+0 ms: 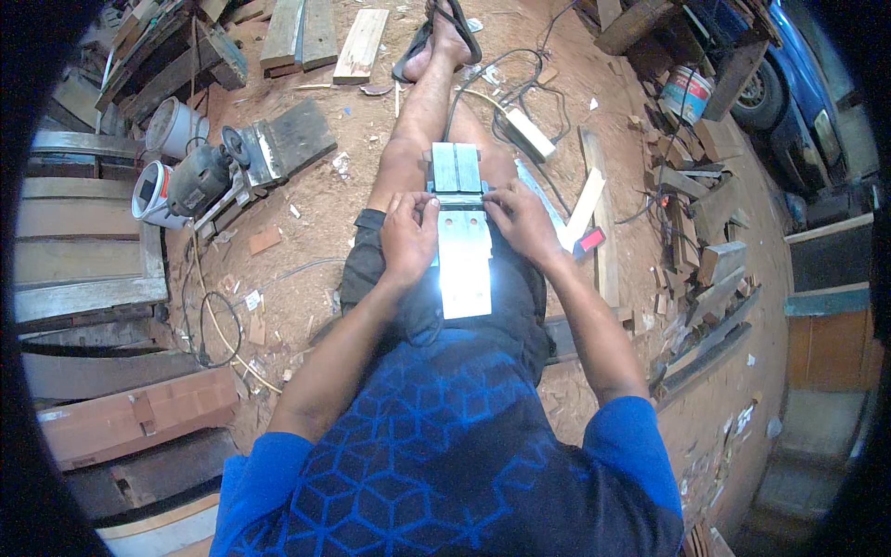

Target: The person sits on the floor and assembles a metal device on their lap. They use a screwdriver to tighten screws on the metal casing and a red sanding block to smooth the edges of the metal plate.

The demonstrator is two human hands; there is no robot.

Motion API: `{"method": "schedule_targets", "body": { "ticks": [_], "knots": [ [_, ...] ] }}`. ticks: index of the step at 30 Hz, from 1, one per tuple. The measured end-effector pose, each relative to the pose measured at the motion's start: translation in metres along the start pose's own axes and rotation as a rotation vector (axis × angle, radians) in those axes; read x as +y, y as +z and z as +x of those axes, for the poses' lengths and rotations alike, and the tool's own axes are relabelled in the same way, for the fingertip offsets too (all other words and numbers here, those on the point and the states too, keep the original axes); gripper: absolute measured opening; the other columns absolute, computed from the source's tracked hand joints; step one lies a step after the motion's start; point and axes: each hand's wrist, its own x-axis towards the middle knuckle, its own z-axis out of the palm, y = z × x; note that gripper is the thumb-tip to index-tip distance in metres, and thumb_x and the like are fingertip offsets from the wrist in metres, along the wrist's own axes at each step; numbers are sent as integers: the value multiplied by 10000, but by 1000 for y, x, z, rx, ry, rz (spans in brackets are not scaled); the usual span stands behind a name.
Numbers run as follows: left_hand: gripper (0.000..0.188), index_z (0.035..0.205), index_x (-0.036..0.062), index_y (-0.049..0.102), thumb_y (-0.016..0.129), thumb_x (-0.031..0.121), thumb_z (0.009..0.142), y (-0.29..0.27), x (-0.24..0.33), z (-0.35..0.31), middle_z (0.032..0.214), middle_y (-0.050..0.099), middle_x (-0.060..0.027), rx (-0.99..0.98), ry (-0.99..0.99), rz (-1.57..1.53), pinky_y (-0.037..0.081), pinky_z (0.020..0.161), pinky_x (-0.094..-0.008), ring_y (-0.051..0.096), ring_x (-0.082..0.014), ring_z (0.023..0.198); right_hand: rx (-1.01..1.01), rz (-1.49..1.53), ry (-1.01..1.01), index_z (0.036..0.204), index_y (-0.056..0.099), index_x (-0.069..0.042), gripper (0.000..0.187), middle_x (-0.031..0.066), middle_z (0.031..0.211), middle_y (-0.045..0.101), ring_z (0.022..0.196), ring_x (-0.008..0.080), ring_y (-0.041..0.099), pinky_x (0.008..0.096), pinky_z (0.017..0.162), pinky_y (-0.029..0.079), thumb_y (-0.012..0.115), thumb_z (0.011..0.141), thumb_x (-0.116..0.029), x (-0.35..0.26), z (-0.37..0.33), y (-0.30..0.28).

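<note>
An electric hand planer (466, 243) lies upside down on my lap, its shiny metal sole facing up. The grooved front plate (455, 167) points away from me; the smooth rear plate, glaring with reflected light, points toward me. Between the plates sits the cutter drum (459, 199). My left hand (410, 234) is closed against the planer's left side, thumb by the drum's end. At the drum's other end, my right hand (525, 221) has its fingers bent and pinched. Whether those fingertips also hold a small part cannot be made out.
A white power strip (531, 135) with tangled cords lies beyond my right knee. Left are a motor grinder (199, 181), buckets (160, 192) and stacked wooden panels (88, 227). A red-and-white box (588, 243), wood offcuts (710, 278) and a blue vehicle (803, 102) are right.
</note>
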Motion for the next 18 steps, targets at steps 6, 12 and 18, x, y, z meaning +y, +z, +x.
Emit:
{"method": "schedule_targets", "body": {
  "ticks": [6,12,18],
  "knots": [
    [229,1010,5,731,703,228,967,10,-11,3,948,686,-134,34,-42,-83,555,781,-400,682,-263,815,-239,-8,-32,1111,744,-2,170,150,1051,711,944,315,723,398,843,560,684,980,-93,2,28,-21],
    [224,996,-1,733,711,219,959,13,-11,4,927,689,-127,6,-114,-95,554,795,-392,682,-253,835,103,900,665,1226,638,68,229,104,1083,693,912,205,727,328,852,593,578,1044,-58,-2,17,-18],
    [209,1005,9,733,721,211,952,13,-10,3,944,687,-116,-24,-208,-151,555,791,-374,677,-232,824,208,963,635,1191,632,32,184,29,939,602,809,116,594,323,925,578,568,1048,-65,-22,-3,3]
  ]
}}
